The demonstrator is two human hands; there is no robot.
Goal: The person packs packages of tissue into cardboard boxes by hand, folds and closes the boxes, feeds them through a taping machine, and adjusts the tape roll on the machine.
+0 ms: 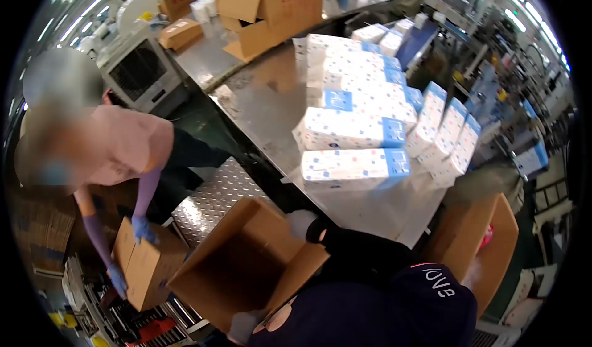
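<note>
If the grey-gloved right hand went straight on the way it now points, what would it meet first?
The right hand would likely meet the open brown cardboard box, which it seems to touch; exact depth is unclear.

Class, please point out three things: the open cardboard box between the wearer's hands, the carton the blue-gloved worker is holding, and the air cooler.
Open cardboard box point(266, 235): head view, inner wall.
Blue-gloved worker's carton point(153, 268): head view, side panel.
Air cooler point(137, 72): head view, front grille.
</note>
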